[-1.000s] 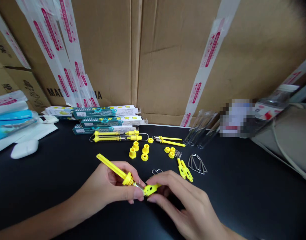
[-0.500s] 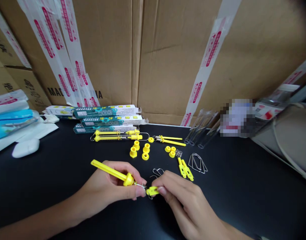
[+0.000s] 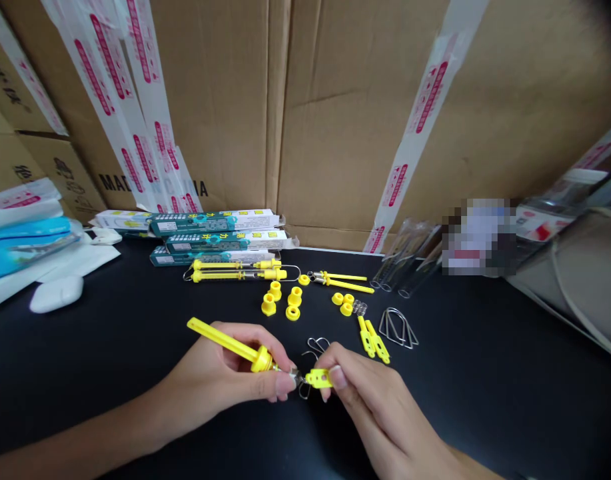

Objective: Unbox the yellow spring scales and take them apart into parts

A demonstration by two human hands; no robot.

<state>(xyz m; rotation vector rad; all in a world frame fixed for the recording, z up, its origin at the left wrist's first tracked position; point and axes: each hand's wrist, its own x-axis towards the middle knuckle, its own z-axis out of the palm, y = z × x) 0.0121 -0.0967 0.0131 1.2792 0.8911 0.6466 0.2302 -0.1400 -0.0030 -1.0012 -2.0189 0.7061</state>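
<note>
My left hand [image 3: 245,370] pinches the metal spring end of a yellow spring-scale rod [image 3: 220,339], whose long shaft slants up over the hand. A yellow collar sits on that rod close to the fingers. Between thumb and finger, my right hand [image 3: 370,400] grips a small flat yellow tab with holes [image 3: 318,379]. The tab's left end meets the spring's metal end; whether they are hooked together I cannot tell. Wire hooks [image 3: 317,345] lie on the table just behind the fingertips. Two similar yellow tabs [image 3: 373,339] rest to the right.
Assembled yellow spring scales [image 3: 238,274] lie before stacked boxes [image 3: 215,223]. Several yellow caps [image 3: 295,297], small springs [image 3: 360,307] and bent wire loops [image 3: 398,328] are spread mid-table. Clear tubes [image 3: 410,267] lean at back right; a white case [image 3: 56,293] sits left.
The tab in my right hand has turned to show its holed flat face and shifted slightly right. My left fingers have closed further over the spring's end.
</note>
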